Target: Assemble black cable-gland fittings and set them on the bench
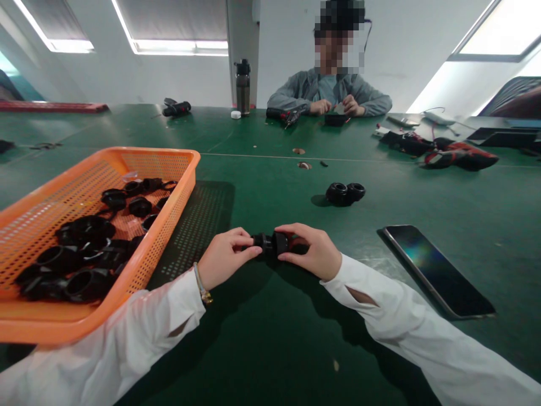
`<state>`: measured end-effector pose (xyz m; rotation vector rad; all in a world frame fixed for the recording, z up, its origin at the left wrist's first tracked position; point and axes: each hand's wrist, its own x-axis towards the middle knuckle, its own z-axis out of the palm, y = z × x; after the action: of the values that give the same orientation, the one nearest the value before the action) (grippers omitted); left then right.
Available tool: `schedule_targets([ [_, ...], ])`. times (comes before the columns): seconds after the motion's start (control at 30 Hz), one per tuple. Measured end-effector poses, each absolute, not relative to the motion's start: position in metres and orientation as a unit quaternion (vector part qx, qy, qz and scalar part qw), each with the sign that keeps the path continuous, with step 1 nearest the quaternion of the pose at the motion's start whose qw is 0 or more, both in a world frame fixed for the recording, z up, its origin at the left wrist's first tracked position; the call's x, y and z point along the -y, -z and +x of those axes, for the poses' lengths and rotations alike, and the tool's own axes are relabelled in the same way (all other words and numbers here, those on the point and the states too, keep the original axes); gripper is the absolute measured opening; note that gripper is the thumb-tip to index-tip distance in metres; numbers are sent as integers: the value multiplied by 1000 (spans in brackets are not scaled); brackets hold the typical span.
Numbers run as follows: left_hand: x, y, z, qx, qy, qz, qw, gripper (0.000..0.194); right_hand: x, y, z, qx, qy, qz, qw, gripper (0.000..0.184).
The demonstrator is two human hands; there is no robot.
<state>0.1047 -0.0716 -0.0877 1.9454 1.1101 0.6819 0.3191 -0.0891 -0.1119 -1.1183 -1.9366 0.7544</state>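
Pinching black fitting (278, 243), left fingers (250, 252) narrowly parted, right fingers (291, 228) wider.

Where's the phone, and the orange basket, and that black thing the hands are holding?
Phone (437, 272): head view, middle of its screen.
Orange basket (167, 226): head view, its right side wall.
Black thing (279, 242): head view, its wider end.

Place: looks like a workshop for small-parts handwork
Green counter (262, 344): broad, worn, spread with parts across near and far
Orange basket (46, 332): at left, heaped with loose black fittings (91, 228)
Far person (327, 87): at the counter's far edge, busy with a small piece (339, 108)
Wall (287, 51): plain white, with covered windows (169, 25)
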Motion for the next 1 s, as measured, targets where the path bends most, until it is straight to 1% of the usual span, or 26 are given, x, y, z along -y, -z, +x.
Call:
schedule_targets([
  [0.17,73,88,105,-428,-317,718,448,33,90,110,318,737,-296,-445,414,39],
  [0.3,73,89,107,-438,-340,686,470,22,90,110,318,724,-295,-448,435,39],
  [0.4,73,88,108,-442,-349,690,455,21,91,109,316,725,-301,-431,445,39],
  [0.53,72,88,109,-439,-350,705,434,22,95,109,311,731,-316,-391,461,30],
  [0.63,73,87,109,-446,-335,683,471,25,96,109,309,723,-327,-389,468,25],
  [0.77,76,85,111,-441,-331,640,535,23,95,109,310,685,-330,-439,479,25],
  [0.87,78,85,111,-424,-334,637,550,23,94,110,310,656,-364,-444,490,26],
  [1.0,78,87,110,-413,-351,626,560,23,94,112,310,640,-399,-421,503,34],
])
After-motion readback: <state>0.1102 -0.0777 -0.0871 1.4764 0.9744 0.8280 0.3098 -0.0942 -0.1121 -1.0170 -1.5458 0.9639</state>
